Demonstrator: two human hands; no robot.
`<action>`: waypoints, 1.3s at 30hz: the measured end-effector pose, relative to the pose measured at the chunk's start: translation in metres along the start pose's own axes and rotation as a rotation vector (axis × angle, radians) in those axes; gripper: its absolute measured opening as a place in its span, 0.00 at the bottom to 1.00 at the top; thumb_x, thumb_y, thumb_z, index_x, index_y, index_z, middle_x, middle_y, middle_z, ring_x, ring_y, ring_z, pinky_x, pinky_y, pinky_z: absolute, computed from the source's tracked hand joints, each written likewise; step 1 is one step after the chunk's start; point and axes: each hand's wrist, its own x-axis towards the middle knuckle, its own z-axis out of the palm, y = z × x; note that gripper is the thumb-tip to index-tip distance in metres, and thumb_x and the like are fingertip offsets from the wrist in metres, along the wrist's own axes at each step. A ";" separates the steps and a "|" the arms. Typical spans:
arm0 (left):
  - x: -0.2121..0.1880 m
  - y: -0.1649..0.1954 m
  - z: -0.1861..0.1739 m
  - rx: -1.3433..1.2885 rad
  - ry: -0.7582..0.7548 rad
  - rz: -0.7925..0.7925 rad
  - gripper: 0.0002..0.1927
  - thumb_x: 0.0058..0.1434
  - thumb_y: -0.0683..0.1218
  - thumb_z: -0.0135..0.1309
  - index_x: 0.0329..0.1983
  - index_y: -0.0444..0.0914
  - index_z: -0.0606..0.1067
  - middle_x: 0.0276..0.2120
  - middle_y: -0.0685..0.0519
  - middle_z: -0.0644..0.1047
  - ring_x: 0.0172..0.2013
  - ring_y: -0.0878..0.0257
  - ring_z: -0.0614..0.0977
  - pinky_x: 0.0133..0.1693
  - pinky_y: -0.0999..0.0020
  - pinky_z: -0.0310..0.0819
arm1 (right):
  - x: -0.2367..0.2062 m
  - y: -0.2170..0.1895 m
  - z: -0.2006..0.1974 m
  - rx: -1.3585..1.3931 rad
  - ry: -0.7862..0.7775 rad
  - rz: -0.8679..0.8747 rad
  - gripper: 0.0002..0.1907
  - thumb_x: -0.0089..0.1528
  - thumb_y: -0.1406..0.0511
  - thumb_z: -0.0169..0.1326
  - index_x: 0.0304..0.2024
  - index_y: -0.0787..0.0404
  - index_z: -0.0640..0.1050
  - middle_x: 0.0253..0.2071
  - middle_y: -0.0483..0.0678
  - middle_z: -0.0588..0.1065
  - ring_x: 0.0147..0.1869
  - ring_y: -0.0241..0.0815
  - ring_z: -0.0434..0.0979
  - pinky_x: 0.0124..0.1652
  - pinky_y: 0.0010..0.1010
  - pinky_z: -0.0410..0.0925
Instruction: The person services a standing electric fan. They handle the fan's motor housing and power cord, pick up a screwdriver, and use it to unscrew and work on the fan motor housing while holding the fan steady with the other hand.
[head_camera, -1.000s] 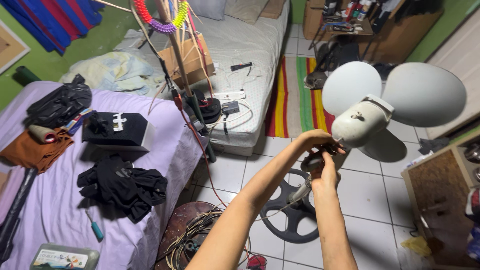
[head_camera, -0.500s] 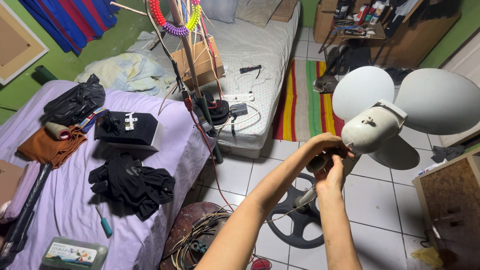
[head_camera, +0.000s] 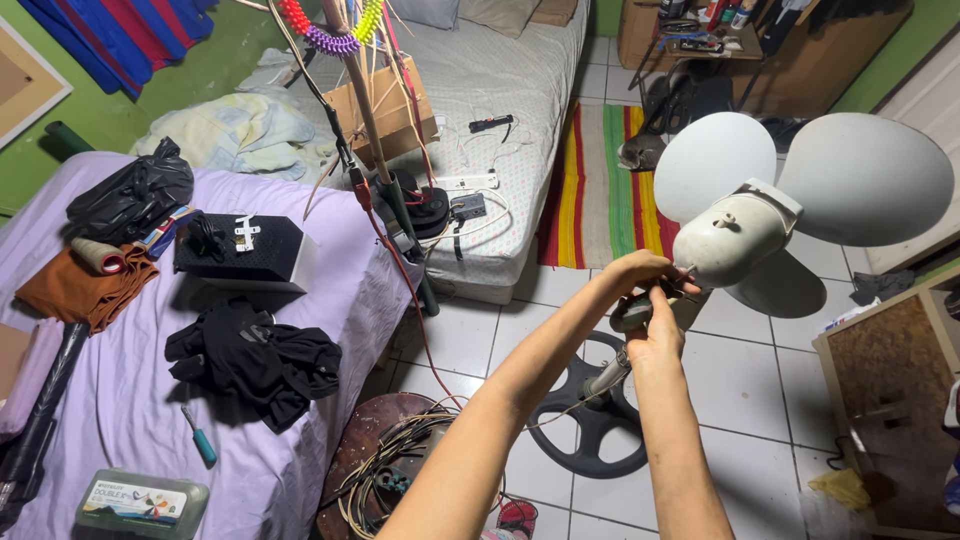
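A white standing fan without a grille is in front of me, its motor housing (head_camera: 737, 238) tilted and three pale blades (head_camera: 862, 178) spread behind it. My left hand (head_camera: 632, 275) reaches to the back of the motor housing, fingers closed on a small part there. My right hand (head_camera: 658, 335) grips the fan's neck just below, where the pole (head_camera: 603, 380) meets the motor. The pole runs down to a dark spoked round base (head_camera: 590, 420) on the tiled floor.
A purple-covered bed (head_camera: 120, 400) on the left holds a black box (head_camera: 240, 252), dark clothes (head_camera: 255, 360), a teal screwdriver (head_camera: 200, 448) and a plastic case (head_camera: 140, 505). A round stool with tangled wires (head_camera: 385, 470) stands below. A mattress (head_camera: 500, 90), striped rug (head_camera: 600, 190) and cork board (head_camera: 890, 400) surround the fan.
The view shifted so the fan and hands sit slightly higher and further right. Both hands stay on the fan's neck behind the motor with little change in grip.
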 end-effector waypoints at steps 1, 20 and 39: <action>0.000 0.000 -0.002 -0.026 -0.031 -0.015 0.15 0.63 0.55 0.56 0.45 0.44 0.84 0.36 0.59 0.84 0.37 0.65 0.80 0.35 0.59 0.65 | -0.002 -0.002 0.002 -0.008 0.005 0.014 0.19 0.64 0.64 0.62 0.56 0.61 0.74 0.50 0.49 0.77 0.49 0.44 0.80 0.46 0.41 0.77; -0.004 0.007 -0.003 0.098 0.039 -0.046 0.21 0.62 0.59 0.59 0.46 0.40 0.85 0.40 0.53 0.85 0.39 0.59 0.81 0.41 0.55 0.70 | -0.008 -0.003 -0.006 -0.003 -0.109 -0.026 0.20 0.62 0.69 0.63 0.55 0.62 0.75 0.50 0.48 0.78 0.52 0.42 0.81 0.50 0.37 0.76; 0.012 0.007 -0.007 0.049 -0.119 0.019 0.16 0.61 0.58 0.58 0.40 0.44 0.87 0.41 0.55 0.86 0.46 0.60 0.82 0.45 0.59 0.73 | -0.014 0.001 0.004 0.002 -0.203 -0.047 0.20 0.65 0.59 0.60 0.58 0.55 0.74 0.53 0.45 0.78 0.57 0.38 0.78 0.56 0.33 0.73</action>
